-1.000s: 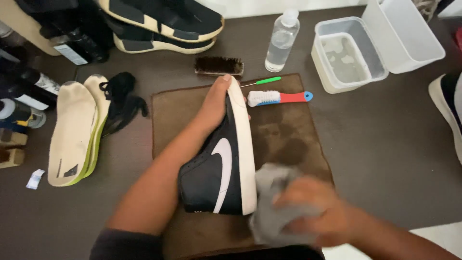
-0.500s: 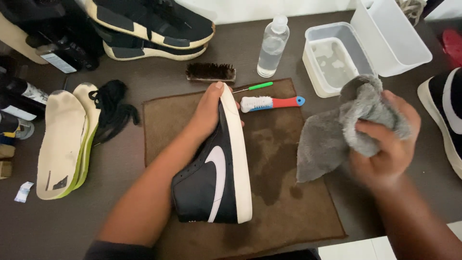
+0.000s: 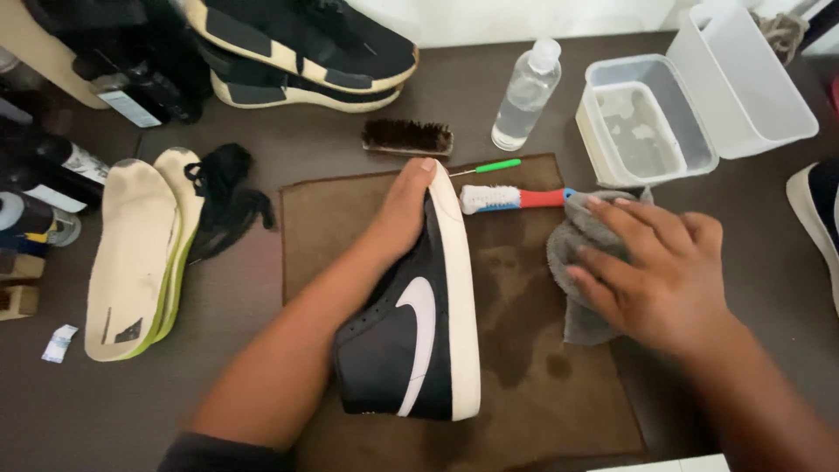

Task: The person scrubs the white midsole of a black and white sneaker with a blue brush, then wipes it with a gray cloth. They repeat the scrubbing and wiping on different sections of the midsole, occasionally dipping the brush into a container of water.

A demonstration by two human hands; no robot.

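My left hand grips the toe of a black high-top shoe with a white sole and a white curved mark, lying on its side on a brown mat. My right hand presses flat on a crumpled grey cloth at the mat's right edge. Just above the cloth lies a brush with a red and blue handle and white bristles.
A thin green-handled tool, a dark bristle brush, a clear bottle and a tub of water with its lid tray sit beyond the mat. Two insoles, black laces and another shoe lie left.
My right hand lifted the grey cloth from the near right of the shoe, then lowered it onto the mat's right edge. My left hand kept its grip on the shoe.
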